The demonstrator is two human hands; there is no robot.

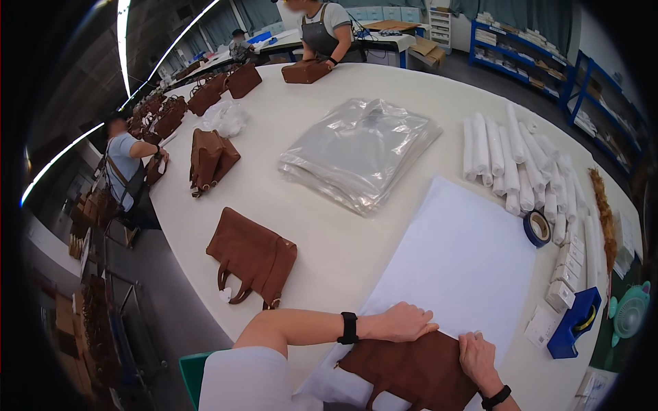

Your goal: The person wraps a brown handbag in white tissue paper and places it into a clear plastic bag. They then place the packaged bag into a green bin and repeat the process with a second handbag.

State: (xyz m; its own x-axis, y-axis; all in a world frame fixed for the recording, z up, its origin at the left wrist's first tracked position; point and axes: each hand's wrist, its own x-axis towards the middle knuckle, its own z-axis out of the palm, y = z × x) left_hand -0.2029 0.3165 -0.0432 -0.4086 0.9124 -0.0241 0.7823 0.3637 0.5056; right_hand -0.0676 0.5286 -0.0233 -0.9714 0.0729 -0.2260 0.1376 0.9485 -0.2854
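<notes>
Brown bag [425, 373]: lower centre of frame, flat on white sheet [459, 253] over tabletop [336, 253]; sheet perhaps shields its surface. Left hand [401, 323]: at bag's upper edge, fingers curled nearly closed. Right hand [478, 356]: at upper-right corner, fingers likewise bent, presumably steadying it. Whether either pinches bag or sheet: cannot tell. Clear plastic bags [363, 151]: upper centre, stacked, seemingly for easy reach. White card [542, 325]: lower right, printed, too small to read.

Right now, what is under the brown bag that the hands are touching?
The brown bag lies over a white sheet, seen stretching past its far edge across the table. Whatever is directly beneath the bag is covered.
</notes>
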